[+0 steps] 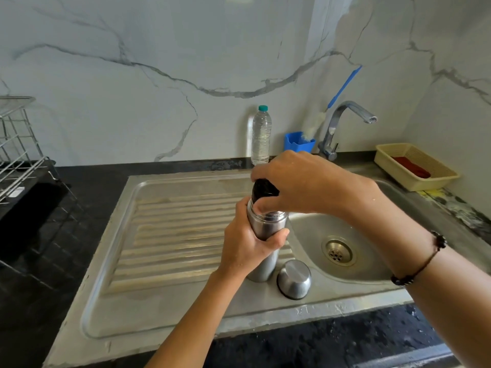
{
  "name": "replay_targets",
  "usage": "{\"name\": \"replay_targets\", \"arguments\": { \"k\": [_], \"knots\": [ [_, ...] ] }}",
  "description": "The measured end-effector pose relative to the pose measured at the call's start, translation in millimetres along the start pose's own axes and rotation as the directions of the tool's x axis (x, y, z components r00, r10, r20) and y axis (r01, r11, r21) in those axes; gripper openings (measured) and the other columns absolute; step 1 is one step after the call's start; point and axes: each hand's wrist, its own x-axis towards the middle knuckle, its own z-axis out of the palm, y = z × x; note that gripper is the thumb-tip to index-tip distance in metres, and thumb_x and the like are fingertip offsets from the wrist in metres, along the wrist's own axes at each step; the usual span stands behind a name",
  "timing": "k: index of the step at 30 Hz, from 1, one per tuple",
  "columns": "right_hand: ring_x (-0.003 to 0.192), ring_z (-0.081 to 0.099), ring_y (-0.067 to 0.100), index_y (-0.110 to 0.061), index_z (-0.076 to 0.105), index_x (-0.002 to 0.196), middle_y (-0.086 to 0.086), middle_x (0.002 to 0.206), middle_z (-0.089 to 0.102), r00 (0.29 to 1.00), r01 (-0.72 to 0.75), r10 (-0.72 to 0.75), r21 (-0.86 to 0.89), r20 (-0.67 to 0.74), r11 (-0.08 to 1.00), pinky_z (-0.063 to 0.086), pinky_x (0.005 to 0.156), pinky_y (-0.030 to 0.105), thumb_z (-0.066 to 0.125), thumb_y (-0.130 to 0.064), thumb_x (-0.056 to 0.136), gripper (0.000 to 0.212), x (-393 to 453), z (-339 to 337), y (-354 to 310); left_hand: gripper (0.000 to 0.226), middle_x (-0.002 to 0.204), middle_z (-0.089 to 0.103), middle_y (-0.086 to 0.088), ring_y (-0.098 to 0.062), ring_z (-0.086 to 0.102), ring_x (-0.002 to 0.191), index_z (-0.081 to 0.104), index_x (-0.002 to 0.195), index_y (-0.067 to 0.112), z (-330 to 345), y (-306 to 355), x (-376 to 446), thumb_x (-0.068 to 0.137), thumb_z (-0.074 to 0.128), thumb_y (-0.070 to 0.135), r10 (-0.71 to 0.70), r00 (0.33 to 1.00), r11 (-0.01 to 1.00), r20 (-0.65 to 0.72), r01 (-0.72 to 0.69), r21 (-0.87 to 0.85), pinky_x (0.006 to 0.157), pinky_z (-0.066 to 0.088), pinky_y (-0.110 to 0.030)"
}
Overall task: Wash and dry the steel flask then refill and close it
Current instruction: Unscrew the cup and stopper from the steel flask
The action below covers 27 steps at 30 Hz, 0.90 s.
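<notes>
The steel flask (265, 229) stands upright on the drainboard, right beside the basin. My left hand (247, 245) grips its body around the middle. My right hand (297, 181) comes from above and holds the black stopper (263, 189) at the flask's mouth; whether the stopper is seated or lifted I cannot tell. The steel cup lid (294, 278) lies upside down on the drainboard just right of the flask's base. A clear plastic water bottle (261, 135) with a teal cap stands at the wall behind.
The sink basin (366, 266) with its drain (338, 251) lies to the right, under the tap (345, 120). A blue holder (297, 143) carries a bottle brush (342, 87). A yellow basket (414, 166) with a red cloth sits far right. A wire dish rack (18, 144) stands at left.
</notes>
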Motion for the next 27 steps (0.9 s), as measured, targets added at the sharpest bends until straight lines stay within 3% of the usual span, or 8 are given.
{"name": "replay_targets", "arguments": {
  "k": [4, 9, 13, 15, 17, 19, 22, 27],
  "knots": [
    [0.091, 0.056, 0.019, -0.026, 0.052, 0.117, -0.002, 0.103, 0.059, 0.997, 0.066, -0.068, 0.042, 0.036, 0.997, 0.051, 0.078, 0.035, 0.055, -0.02, 0.084, 0.034, -5.0, -10.6, -3.0, 0.08, 0.084, 0.059, 0.023, 0.016, 0.056, 0.075, 0.047, 0.118, 0.015, -1.4, 1.9, 0.6, 0.053, 0.064, 0.059, -0.015, 1.0, 1.0, 0.02, 0.015, 0.006, 0.06, 0.041, -0.004],
    [0.089, 0.055, 0.017, -0.03, 0.053, 0.114, -0.006, 0.097, 0.057, 0.997, 0.073, -0.071, 0.069, -0.033, 0.995, 0.048, 0.076, 0.032, 0.056, -0.016, 0.082, 0.035, -27.8, -37.6, 0.1, 0.071, 0.087, 0.058, 0.024, 0.015, 0.058, 0.078, 0.039, 0.112, 0.028, -4.9, 4.8, 0.8, 0.053, 0.063, 0.059, -0.033, 0.998, 0.999, 0.045, 0.033, 0.013, 0.061, 0.042, -0.004],
    [0.073, 0.059, 0.013, -0.022, 0.057, 0.1, -0.005, 0.08, 0.058, 0.971, 0.045, -0.049, 0.021, 0.232, 0.999, 0.055, 0.068, 0.032, 0.058, -0.02, 0.082, 0.017, -62.7, -31.6, -11.1, 0.073, 0.086, 0.057, 0.022, 0.001, 0.058, 0.07, 0.043, 0.116, 0.021, -7.7, 3.2, 1.8, 0.056, 0.065, 0.056, -0.02, 0.996, 0.999, 0.084, 0.016, 0.05, 0.061, 0.043, -0.007],
    [0.074, 0.06, 0.013, -0.021, 0.056, 0.099, -0.005, 0.082, 0.06, 0.932, 0.016, -0.04, 0.069, 0.361, 0.998, 0.055, 0.07, 0.029, 0.059, -0.022, 0.082, 0.017, -71.9, -6.9, -18.7, 0.067, 0.089, 0.06, 0.02, 0.0, 0.06, 0.073, 0.045, 0.117, 0.02, -8.3, 0.6, 2.0, 0.063, 0.077, 0.043, -0.024, 0.995, 0.998, 0.093, 0.019, 0.058, 0.065, 0.045, -0.008],
    [0.076, 0.057, 0.014, -0.021, 0.048, 0.094, -0.007, 0.084, 0.055, 0.916, -0.04, -0.027, 0.16, 0.401, 0.986, 0.05, 0.066, 0.026, 0.058, -0.024, 0.081, 0.016, -75.1, 32.1, -26.1, 0.066, 0.093, 0.062, 0.018, 0.001, 0.062, 0.077, 0.046, 0.119, 0.016, -8.9, -1.5, 1.9, 0.067, 0.085, 0.028, -0.028, 0.995, 0.998, 0.093, 0.024, 0.051, 0.067, 0.047, -0.01],
    [0.082, 0.057, 0.021, -0.02, 0.048, 0.095, -0.003, 0.091, 0.056, 0.93, -0.123, 0.04, 0.209, 0.364, 0.97, 0.047, 0.065, 0.029, 0.057, -0.026, 0.08, 0.018, -74.3, 77.0, -34.3, 0.067, 0.091, 0.058, 0.02, 0.005, 0.059, 0.074, 0.045, 0.121, 0.011, -9.3, -0.4, 2.4, 0.069, 0.084, 0.025, -0.011, 0.996, 0.998, 0.093, 0.005, 0.064, 0.064, 0.043, -0.004],
    [0.089, 0.057, 0.028, -0.012, 0.049, 0.107, 0.006, 0.102, 0.059, 0.943, -0.297, 0.234, 0.285, 0.236, 0.911, 0.045, 0.067, 0.034, 0.057, -0.028, 0.081, 0.031, -70.0, 130.8, -50.5, 0.07, 0.095, 0.059, 0.012, -0.004, 0.058, 0.076, 0.044, 0.124, 0.009, -10.6, 2.3, 2.6, 0.069, 0.084, 0.028, 0.01, 0.997, 0.997, 0.082, -0.017, 0.079, 0.062, 0.043, -0.004],
    [0.086, 0.059, 0.024, -0.011, 0.043, 0.108, 0.005, 0.102, 0.06, 0.895, -0.428, 0.44, 0.409, 0.07, 0.806, 0.035, 0.06, 0.027, 0.056, -0.029, 0.085, 0.032, -63.0, 163.0, -67.5, 0.074, 0.094, 0.057, 0.012, 0.002, 0.054, 0.072, 0.045, 0.12, 0.007, -12.3, 5.6, 5.3, 0.064, 0.077, 0.042, -0.01, 0.993, 0.997, 0.115, 0.001, 0.073, 0.06, 0.043, -0.005]
  ]
}}
